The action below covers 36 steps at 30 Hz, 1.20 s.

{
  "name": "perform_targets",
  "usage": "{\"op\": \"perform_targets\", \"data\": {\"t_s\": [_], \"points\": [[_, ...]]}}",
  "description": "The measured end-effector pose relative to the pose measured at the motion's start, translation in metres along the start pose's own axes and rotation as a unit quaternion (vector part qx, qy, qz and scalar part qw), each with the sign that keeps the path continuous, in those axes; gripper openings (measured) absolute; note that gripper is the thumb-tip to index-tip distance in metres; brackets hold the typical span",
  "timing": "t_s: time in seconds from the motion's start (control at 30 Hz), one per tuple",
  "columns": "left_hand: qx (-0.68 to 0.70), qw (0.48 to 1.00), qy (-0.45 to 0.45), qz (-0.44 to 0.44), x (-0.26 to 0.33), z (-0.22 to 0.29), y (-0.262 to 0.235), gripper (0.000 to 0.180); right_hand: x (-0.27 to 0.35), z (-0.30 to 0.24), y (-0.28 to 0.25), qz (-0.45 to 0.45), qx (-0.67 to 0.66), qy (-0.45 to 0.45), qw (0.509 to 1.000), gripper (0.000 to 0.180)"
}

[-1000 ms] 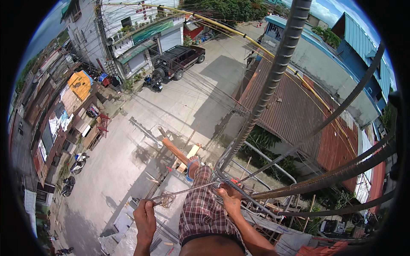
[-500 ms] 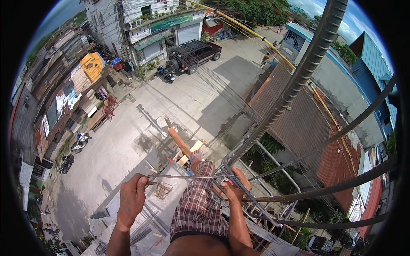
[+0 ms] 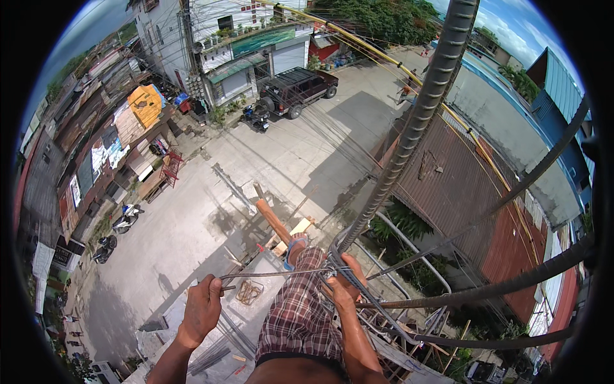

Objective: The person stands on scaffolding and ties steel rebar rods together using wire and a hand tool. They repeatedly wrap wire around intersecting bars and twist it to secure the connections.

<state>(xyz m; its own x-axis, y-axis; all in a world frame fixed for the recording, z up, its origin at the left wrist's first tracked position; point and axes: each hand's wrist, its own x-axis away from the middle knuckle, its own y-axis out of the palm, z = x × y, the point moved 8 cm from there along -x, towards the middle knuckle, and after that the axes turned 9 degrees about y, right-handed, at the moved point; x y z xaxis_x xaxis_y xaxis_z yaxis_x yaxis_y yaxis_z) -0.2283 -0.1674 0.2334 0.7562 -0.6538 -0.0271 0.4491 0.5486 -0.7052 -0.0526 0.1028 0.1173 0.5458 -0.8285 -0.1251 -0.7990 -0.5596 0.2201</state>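
Observation:
In my left hand (image 3: pixel 202 308) is the bent end of a thin steel rod (image 3: pixel 275 274), gripped between thumb and fingers. The rod runs right across my thigh to the foot of a thick ribbed rebar (image 3: pixel 416 131) that rises toward the upper right. There my right hand (image 3: pixel 346 285) is closed around thin steel bars where they cross the rebar. A sloping rectangular stirrup (image 3: pixel 377 313) of thin bar passes beside this hand. The exact contact under the right fingers is partly hidden.
Several thick rebars (image 3: pixel 486 289) curve across the right side. My foot (image 3: pixel 296 246) is by wooden planks (image 3: pixel 295 232) high above a concrete street (image 3: pixel 173 237). A wire bundle (image 3: pixel 252 292) lies on the slab. Overhead cables with yellow sleeves (image 3: pixel 377 52) cross above; a rusty metal roof (image 3: pixel 460 205) lies right.
The view has shifted, with the tall rebar now farther left. My left hand sits a little lower, and the rod slopes down toward it. Both hands keep their grip.

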Motion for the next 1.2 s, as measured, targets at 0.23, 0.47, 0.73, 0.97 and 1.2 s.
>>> {"op": "perform_targets", "data": {"t_s": [0.23, 0.47, 0.73, 0.97, 1.2], "points": [[0.305, 0.908, -0.273, -0.091, 0.070, -0.037, 0.061, 0.046, 0.013, 0.002, -0.006, -0.004, 0.048, -0.006, 0.999, 0.058], [0.289, 0.890, -0.283, -0.212, 0.034, -0.043, 0.057, 0.046, -0.007, -0.011, 0.000, -0.074, -0.005, 0.083, 0.994, 0.065], [0.245, 0.953, -0.164, -0.069, 0.015, -0.035, 0.023, 0.045, 0.026, -0.031, -0.002, 0.009, -0.061, 0.066, 0.996, 0.039], [0.353, 0.928, -0.114, 0.031, 0.099, -0.020, 0.059, 0.044, 0.056, -0.007, 0.005, 0.056, -0.101, 0.320, 0.940, 0.032], [0.463, 0.815, -0.346, -0.039, 0.117, -0.061, 0.138, 0.042, 0.038, -0.021, 0.006, -0.053, -0.020, 0.238, 0.970, 0.050]]}}
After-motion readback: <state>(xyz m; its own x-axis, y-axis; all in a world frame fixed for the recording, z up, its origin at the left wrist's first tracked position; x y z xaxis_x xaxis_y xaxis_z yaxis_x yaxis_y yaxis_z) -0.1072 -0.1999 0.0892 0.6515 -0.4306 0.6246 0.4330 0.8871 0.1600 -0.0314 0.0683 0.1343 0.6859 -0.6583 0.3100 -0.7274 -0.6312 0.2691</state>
